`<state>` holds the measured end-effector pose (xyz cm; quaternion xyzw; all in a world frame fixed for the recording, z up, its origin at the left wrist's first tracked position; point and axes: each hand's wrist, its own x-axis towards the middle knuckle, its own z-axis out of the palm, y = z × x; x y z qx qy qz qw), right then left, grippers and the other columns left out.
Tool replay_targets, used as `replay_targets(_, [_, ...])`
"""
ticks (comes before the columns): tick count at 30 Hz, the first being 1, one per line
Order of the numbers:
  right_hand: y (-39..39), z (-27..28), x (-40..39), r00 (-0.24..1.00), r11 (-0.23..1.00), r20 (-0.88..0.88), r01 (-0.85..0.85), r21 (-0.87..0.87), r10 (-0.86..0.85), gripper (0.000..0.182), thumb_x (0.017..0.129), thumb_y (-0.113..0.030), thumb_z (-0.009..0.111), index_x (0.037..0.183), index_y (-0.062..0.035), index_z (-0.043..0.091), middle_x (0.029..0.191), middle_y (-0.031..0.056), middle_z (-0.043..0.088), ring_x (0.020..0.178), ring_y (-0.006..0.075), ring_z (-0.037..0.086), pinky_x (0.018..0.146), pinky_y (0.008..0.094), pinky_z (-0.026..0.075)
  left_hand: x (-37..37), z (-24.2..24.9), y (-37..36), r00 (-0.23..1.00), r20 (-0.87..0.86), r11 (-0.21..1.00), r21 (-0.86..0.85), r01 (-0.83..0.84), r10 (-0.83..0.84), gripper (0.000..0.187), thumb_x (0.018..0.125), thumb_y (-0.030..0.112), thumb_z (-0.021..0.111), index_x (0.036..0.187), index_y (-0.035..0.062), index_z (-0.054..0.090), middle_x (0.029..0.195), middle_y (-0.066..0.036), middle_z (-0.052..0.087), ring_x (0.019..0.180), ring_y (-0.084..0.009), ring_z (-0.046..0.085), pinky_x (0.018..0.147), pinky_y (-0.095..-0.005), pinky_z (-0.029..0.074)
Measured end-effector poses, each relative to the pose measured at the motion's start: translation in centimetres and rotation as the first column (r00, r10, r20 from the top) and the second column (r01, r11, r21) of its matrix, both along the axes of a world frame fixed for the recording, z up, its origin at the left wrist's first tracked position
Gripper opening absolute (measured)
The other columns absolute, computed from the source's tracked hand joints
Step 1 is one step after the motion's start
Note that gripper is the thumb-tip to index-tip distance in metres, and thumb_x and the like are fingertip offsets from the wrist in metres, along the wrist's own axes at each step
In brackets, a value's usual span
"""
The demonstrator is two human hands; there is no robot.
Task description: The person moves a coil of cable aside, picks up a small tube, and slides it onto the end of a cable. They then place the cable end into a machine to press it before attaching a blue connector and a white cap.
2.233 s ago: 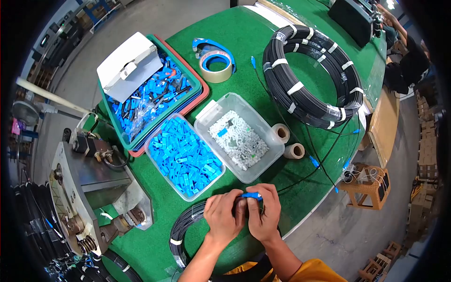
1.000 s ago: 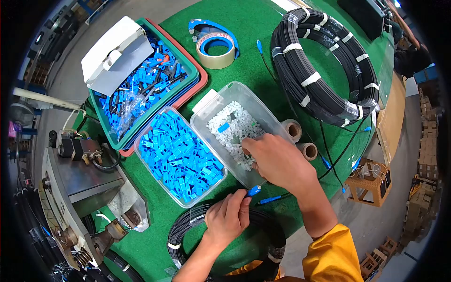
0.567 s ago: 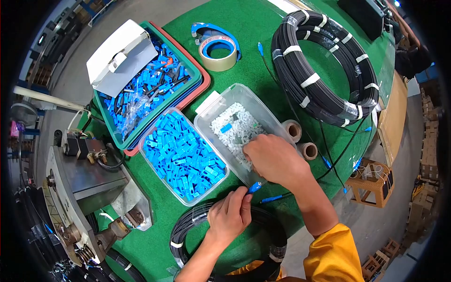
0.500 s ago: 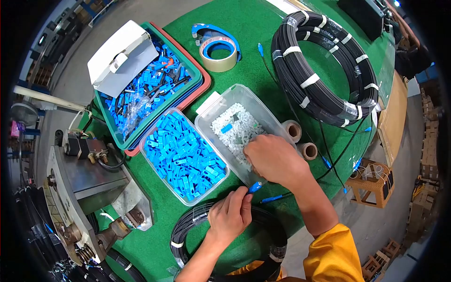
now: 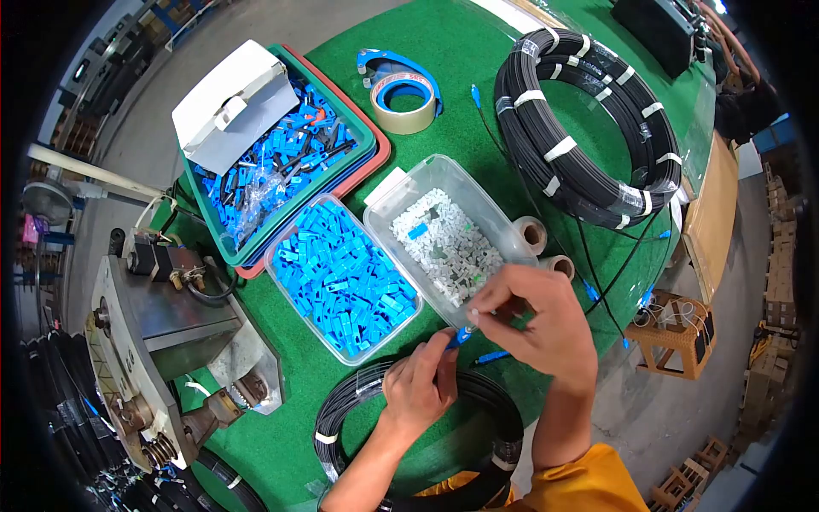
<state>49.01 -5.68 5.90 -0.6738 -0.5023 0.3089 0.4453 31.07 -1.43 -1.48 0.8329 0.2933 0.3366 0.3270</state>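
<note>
My left hand is closed on a blue fiber-optic cable connector, its pale tip pointing up and away from me. Thumb and fingertip of my right hand are pinched at that tip, around what looks like a small white cap, mostly hidden by the fingers. Beyond the hands stands a clear plastic bin of small white caps, with one blue piece among them. To its left, a clear tub holds blue connector housings. A coil of black cable lies under my left hand.
Stacked trays of blue parts carry a white open box. A tape dispenser, a large black cable coil and cardboard tubes lie on the green table. A metal machine stands at left.
My right hand has come out of the bin of white caps and moved toward me, to the connector's tip. My left hand stays nearly in place, still holding the connector.
</note>
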Motion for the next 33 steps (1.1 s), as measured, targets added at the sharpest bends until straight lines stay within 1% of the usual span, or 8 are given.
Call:
replay_targets(2, [-1.5,-0.4,-1.3,0.955,0.985,-0.242,0.167,-0.050,-0.174,0.017,0.079,0.004,0.075,0.089,0.0007,0.061,0.078,0.0043,0.065,0.069,0.0068,0.059,0.062,0.0220,0.047,0.0,-0.2,0.0,0.997,0.081,0.999,0.034,0.007,-0.009,0.032,0.083,-0.005,0.066,0.114,-0.0013,0.059,0.078,-0.013,0.067,0.055,-0.0250,0.064,0.050,-0.0318,0.051])
replay_targets(3, [-1.9,-0.6,-2.2,0.955,0.985,-0.240,0.167,-0.049,-0.173,0.017,0.079,0.004,0.075,0.089,0.0007,0.061,0.078,0.0043,0.065,0.069,0.0068,0.059,0.062,0.0220,0.047,-0.2,-0.1,0.0,0.997,0.083,0.999,0.035,0.006,-0.009,0.032,0.083,-0.005,0.066,0.114,-0.0013,0.059,0.078,-0.013,0.067,0.055,-0.0250,0.064,0.050,-0.0318,0.051])
replay_targets(5, [-2.2,-1.0,-4.0,0.809,0.925,-0.535,0.360,0.124,-0.243,0.017,0.084,0.006,0.070,0.098,0.0011,0.061,0.084,0.0052,0.067,0.077,0.0077,0.063,0.066,0.0226,0.051,-0.7,0.3,0.0,0.998,0.045,0.998,-0.048,0.042,-0.040,0.030,0.084,-0.006,0.065,0.112,-0.0020,0.059,0.079,-0.014,0.067,0.057,-0.0251,0.065,0.052,-0.0315,0.051])
replay_targets(7, [-2.5,-1.4,-5.4,0.805,0.910,-0.553,0.369,0.188,-0.212,0.020,0.086,0.009,0.067,0.105,0.0036,0.060,0.093,0.0102,0.069,0.085,0.0111,0.066,0.074,0.0231,0.054,-0.9,0.5,0.0,0.997,0.060,0.997,-0.055,0.047,-0.044,0.028,0.084,-0.007,0.063,0.112,-0.0031,0.059,0.080,-0.015,0.067,0.058,-0.0255,0.065,0.052,-0.0317,0.051])
replay_targets(13, [-1.8,-4.0,-9.4,0.557,0.757,-0.808,0.607,0.240,-0.191,0.018,0.088,0.007,0.066,0.105,0.0043,0.063,0.102,0.0156,0.071,0.090,0.0145,0.068,0.082,0.0265,0.055,-1.2,0.5,0.1,0.979,0.190,0.996,-0.043,0.080,-0.071,0.017,0.087,-0.008,0.060,0.104,-0.0071,0.058,0.086,-0.020,0.068,0.063,-0.0279,0.067,0.054,-0.0319,0.052])
replay_targets(17, [-1.9,-4.2,-9.4,0.535,0.786,-0.825,0.584,0.202,-0.185,0.018,0.089,0.005,0.066,0.106,0.0038,0.064,0.104,0.0176,0.072,0.086,0.0129,0.067,0.077,0.0253,0.055,-1.4,0.6,0.1,0.972,0.221,0.996,-0.036,0.084,-0.074,0.009,0.088,-0.007,0.060,0.096,-0.0066,0.056,0.090,-0.021,0.069,0.064,-0.0279,0.068,0.055,-0.0314,0.053])
replay_targets(27, [-2.1,-4.8,-8.8,0.494,0.803,-0.861,0.558,0.209,-0.119,0.014,0.090,0.001,0.069,0.103,0.0005,0.066,0.105,0.0210,0.071,0.073,0.0091,0.060,0.066,0.0237,0.051,-1.3,-0.3,0.2,0.966,0.241,0.994,-0.033,0.102,-0.092,0.015,0.088,-0.005,0.061,0.103,-0.0036,0.059,0.086,-0.017,0.070,0.064,-0.0251,0.069,0.057,-0.0297,0.052])
replay_targets(33, [-2.7,-4.6,-8.1,0.578,0.841,-0.807,0.491,0.228,-0.119,0.009,0.091,0.004,0.065,0.100,0.0031,0.065,0.107,0.0230,0.070,0.073,0.0106,0.061,0.067,0.0255,0.053,-1.3,-0.2,0.3,0.968,0.215,0.991,0.025,0.128,-0.130,0.013,0.086,-0.008,0.062,0.097,-0.0053,0.055,0.091,-0.020,0.070,0.064,-0.0268,0.068,0.055,-0.0315,0.054])
